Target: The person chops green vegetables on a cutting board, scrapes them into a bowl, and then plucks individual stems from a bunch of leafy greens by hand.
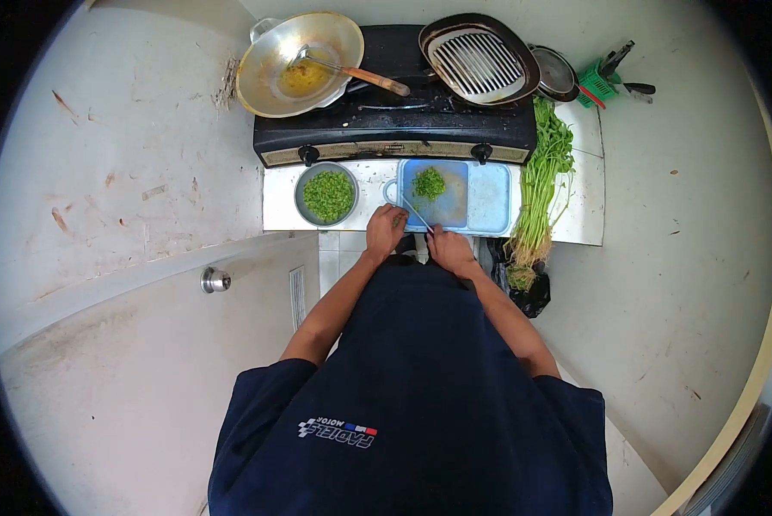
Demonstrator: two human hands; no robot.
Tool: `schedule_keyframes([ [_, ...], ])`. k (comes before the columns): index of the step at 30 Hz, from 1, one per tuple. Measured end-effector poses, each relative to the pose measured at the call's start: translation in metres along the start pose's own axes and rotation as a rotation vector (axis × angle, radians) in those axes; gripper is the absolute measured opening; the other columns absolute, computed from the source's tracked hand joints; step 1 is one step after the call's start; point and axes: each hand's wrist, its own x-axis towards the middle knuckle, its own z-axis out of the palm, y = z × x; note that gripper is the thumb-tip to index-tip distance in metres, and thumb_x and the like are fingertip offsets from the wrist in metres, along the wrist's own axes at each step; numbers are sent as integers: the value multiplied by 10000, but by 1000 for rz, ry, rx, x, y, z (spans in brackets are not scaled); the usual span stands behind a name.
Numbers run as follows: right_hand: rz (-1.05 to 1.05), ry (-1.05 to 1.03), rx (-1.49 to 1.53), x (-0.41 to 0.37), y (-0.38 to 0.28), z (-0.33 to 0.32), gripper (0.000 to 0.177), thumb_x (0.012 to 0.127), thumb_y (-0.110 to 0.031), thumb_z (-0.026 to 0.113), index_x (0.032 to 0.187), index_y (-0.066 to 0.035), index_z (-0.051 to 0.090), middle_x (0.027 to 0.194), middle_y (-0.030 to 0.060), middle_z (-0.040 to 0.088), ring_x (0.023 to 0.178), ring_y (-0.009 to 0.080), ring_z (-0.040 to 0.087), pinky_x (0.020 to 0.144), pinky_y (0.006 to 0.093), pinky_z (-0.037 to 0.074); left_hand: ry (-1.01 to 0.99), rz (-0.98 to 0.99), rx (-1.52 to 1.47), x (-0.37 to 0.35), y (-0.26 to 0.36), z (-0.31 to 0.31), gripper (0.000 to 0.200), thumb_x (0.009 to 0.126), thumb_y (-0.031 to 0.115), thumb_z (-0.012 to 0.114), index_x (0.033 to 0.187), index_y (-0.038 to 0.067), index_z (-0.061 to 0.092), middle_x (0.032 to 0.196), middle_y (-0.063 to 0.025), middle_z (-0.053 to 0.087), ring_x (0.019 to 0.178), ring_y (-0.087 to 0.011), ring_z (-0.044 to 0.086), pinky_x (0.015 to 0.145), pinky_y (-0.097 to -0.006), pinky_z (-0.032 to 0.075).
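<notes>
My right hand [451,250] is closed around the handle of a knife [418,214], at the front edge of a blue cutting board [489,196]. The blade slants up and left across the board. Just left of the knife, my left hand [386,230] has its fingers bent together at the board's lower left corner; what they hold, if anything, is too small to make out. A small heap of chopped greens [429,183] lies on the board beyond the blade. To the left stands a grey bowl [299,199] filled with chopped greens.
Behind the board is a black gas stove [394,125] with a wok [257,86], a spatula [377,80] in it, and a grill pan [433,52]. Long-stemmed greens [541,189] hang over the counter's right edge. A green utensil basket [598,82] stands behind. A door knob [217,279] juts at left.
</notes>
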Motion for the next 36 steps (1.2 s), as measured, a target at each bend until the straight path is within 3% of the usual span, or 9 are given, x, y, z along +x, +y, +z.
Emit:
schedule_keyframes([
  [15,-65,-4,129,-6,2,4,334,1006,-309,531,1023,22,565,689,276,661,647,483,668,609,565,548,-38,-36,-18,2,0,-4,90,828,117,718,889,61,751,873,-106,674,897,-316,638,821,-416,519],
  [24,-134,91,51,3,-2,10,372,995,-281,526,1047,85,565,693,262,673,644,447,683,602,530,560,-46,-42,-4,1,-1,-3,87,838,122,706,886,64,749,877,-108,674,895,-324,640,818,-426,518],
  [27,-104,16,-4,4,-7,1,323,1005,-275,504,1041,39,568,785,246,710,720,422,714,647,525,576,-44,-61,-18,0,0,-2,86,845,126,706,882,60,747,863,-113,667,892,-327,640,815,-428,516],
  [36,28,52,73,0,3,-3,340,1005,-310,523,1048,22,584,702,273,672,664,477,678,629,555,559,6,28,32,2,3,-4,105,843,136,723,890,43,740,843,-120,647,872,-332,631,803,-436,507],
])
